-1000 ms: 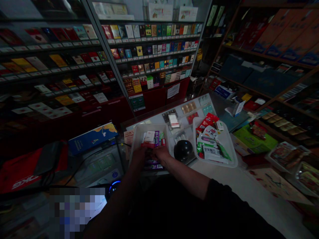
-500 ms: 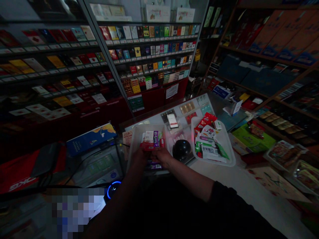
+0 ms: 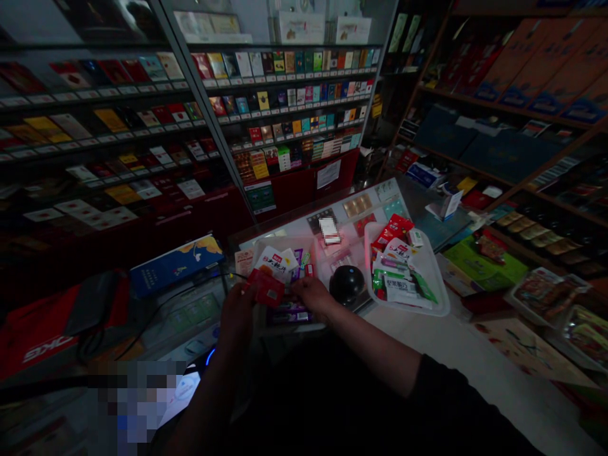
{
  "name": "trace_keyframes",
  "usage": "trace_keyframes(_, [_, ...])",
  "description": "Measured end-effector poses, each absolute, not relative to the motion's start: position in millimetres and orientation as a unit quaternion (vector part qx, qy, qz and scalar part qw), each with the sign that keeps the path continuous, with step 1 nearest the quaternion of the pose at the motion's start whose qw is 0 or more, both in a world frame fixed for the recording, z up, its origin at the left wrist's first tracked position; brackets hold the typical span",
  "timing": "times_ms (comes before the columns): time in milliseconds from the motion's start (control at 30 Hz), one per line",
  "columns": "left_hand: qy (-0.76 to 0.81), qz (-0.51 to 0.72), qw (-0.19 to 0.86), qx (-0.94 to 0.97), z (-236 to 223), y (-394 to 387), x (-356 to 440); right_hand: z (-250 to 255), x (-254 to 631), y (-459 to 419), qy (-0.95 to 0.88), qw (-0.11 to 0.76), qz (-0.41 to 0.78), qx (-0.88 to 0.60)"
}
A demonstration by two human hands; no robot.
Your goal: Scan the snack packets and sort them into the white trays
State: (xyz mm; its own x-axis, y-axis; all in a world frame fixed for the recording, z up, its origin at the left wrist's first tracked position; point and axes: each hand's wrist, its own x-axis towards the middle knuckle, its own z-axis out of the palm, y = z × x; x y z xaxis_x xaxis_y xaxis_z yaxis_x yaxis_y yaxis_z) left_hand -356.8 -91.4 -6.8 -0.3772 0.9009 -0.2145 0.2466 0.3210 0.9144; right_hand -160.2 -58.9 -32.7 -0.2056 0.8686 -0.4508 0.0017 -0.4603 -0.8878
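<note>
My left hand [image 3: 238,307] is closed on the edge of a red and white snack bag [image 3: 266,289]. The bag is tilted over the left side of a translucent plastic bin [image 3: 313,246]. Inside that bin lie purple-wrapped sticks [image 3: 289,316] and other small packs, partly covered by the bag and my hands. My right hand [image 3: 311,294] reaches over the bin's right side, its fingers bent together to the right of the bag. Whatever is between those fingers is too dark to make out.
A round black device [image 3: 346,284] stands right of the bin. Beyond it, a second plastic bin [image 3: 444,297] holds several snack bags. Left are a blue box [image 3: 175,263], a dark cable and a red box [image 3: 42,339]. Cigarette shelves [image 3: 294,107] line the back.
My left hand has moved left and up out of the bin with the snack bag, which now shows its white part. My right hand has parted from it, staying over the bin.
</note>
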Motion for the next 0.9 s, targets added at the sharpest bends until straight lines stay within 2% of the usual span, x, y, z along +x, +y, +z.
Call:
trace_keyframes(100, [0.612,0.545,0.494,0.291,6.3,-93.7,-353.0,-20.9,-157.7,-52.7,-0.324,0.355,0.723,-0.495])
trace_keyframes(200, [0.565,0.566,0.54,0.262,16.7,-93.2,-343.3,-12.7,-149.9,-45.2,-0.252,0.384,0.764,-0.453])
trace_keyframes(433, [0.608,0.446,0.493,0.433,34.0,-87.9,-325.4,-0.5,-112.7,-29.7,-0.233,0.46,0.715,-0.473])
trace_keyframes(533, [0.59,0.416,0.518,0.459,34.7,-78.4,-319.1,9.9,-90.5,-22.9,-0.248,0.48,0.683,-0.491])
trace_keyframes(633, [0.569,0.415,0.544,0.456,30.7,-64.0,-307.0,19.1,-66.6,-15.2,-0.264,0.495,0.651,-0.511])
trace_keyframes(900, [0.487,0.44,0.498,0.566,28.8,-6.5,-265.5,27.9,2.3,2.7,-0.317,0.537,0.56,-0.546])
